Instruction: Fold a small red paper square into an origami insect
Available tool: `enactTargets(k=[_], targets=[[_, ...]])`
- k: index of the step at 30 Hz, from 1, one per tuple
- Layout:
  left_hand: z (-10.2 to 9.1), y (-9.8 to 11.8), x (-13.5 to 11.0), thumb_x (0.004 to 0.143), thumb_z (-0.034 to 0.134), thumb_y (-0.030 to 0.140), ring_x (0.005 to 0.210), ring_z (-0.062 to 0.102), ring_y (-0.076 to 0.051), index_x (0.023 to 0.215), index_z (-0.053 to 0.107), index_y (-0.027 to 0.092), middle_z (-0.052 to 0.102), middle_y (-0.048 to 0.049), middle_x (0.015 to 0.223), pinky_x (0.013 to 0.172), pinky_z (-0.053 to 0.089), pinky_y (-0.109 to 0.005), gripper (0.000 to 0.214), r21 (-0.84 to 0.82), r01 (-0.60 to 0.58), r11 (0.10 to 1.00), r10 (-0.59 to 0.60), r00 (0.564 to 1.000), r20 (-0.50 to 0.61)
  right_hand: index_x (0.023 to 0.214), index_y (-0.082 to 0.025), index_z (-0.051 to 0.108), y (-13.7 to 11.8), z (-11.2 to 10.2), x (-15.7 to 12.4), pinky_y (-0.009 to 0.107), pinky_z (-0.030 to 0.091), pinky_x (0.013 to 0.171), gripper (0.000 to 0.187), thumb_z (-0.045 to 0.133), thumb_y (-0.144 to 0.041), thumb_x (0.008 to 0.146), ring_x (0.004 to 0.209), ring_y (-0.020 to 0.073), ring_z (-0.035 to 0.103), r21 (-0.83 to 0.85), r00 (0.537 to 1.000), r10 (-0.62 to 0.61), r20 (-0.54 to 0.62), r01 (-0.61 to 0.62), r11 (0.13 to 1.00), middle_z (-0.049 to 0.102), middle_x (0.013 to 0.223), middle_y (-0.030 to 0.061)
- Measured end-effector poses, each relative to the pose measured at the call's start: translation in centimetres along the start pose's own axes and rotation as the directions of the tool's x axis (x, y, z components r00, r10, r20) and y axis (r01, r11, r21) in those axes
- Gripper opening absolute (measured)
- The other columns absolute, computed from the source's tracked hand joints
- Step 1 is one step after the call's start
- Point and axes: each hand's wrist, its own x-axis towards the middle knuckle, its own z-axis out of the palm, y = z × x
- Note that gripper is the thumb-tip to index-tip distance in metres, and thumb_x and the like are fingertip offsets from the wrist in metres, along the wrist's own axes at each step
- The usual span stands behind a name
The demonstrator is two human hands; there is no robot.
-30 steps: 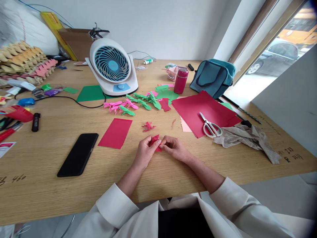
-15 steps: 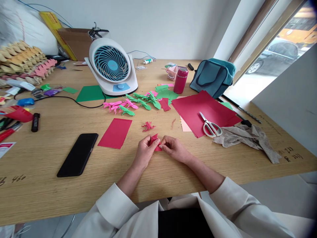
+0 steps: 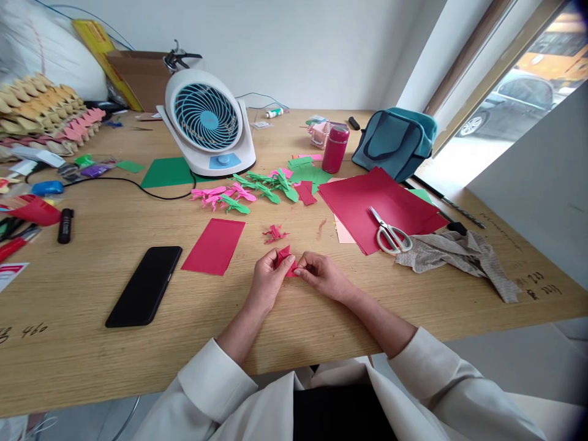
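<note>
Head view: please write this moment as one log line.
left hand: holds folded red paper | right hand: pinches its edge | red paper figure: on table, beyond hands

Bright daylight enters through the right-hand window (image 3: 493,144), partly washed out.

The worktop (image 3: 298,331) is showing tan wood grain. Toward its front edge, the folded paper (image 3: 283,252) is showing plain red, the smartphone (image 3: 144,286) black; toward its back edge, the fan (image 3: 209,119) is pairing white with blue, the handbag (image 3: 386,142) teal with navy.
</note>
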Motion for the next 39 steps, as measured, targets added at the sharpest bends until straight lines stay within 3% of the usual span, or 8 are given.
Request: enactTargets(k=[9,19,26,39], targets=[[0.09,0.21,0.02,0.076,0.074,0.038,0.063,0.040,-0.009,0.071,0.055,0.016,0.048,0.0050,0.065,0.061,0.036,-0.021,0.029,-0.001,-0.032,0.999,0.032,0.999,-0.037,0.078,-0.017,0.060,0.26,0.15,0.11,0.024,0.036,0.059,0.024,0.062,-0.037,0.090,0.062,0.0111,0.046,-0.004,1.000,-0.018,-0.024,0.018,1.000,0.057,0.071,-0.0001],[0.05,0.13,0.12,0.075,0.074,0.037,0.063,0.040,-0.009,0.071,0.055,0.016,0.048,0.0051,0.064,0.061,0.035,-0.021,0.029,0.004,-0.020,1.000,0.020,0.999,-0.038,0.077,-0.018,0.055,0.12,-0.09,0.10,0.026,0.038,0.063,0.024,0.056,-0.036,0.094,0.067,0.0128,0.049,-0.061,0.992,-0.126,0.003,0.126,0.990,0.054,0.073,0.0005],[0.02,0.14,0.20,0.075,0.074,0.037,0.063,0.041,-0.009,0.068,0.054,0.017,0.048,0.0050,0.064,0.061,0.035,-0.021,0.030,-0.024,-0.024,0.999,0.023,0.997,-0.070,0.075,-0.017,0.057,0.14,0.07,0.00,0.025,0.036,0.059,0.029,0.060,-0.041,0.092,0.062,0.0116,0.046,-0.013,0.998,-0.067,-0.020,0.066,0.998,0.054,0.070,-0.0004],[0.00,0.26,0.10,0.075,0.072,0.036,0.059,0.041,-0.008,0.069,0.053,0.017,0.049,0.0054,0.063,0.059,0.035,-0.021,0.028,-0.034,0.010,0.999,-0.012,0.998,-0.067,0.078,-0.018,0.059,0.03,0.01,-0.01,0.025,0.039,0.062,0.026,0.057,-0.037,0.094,0.066,0.0121,0.048,-0.024,0.995,-0.100,0.004,0.100,0.995,0.056,0.074,0.0006]])
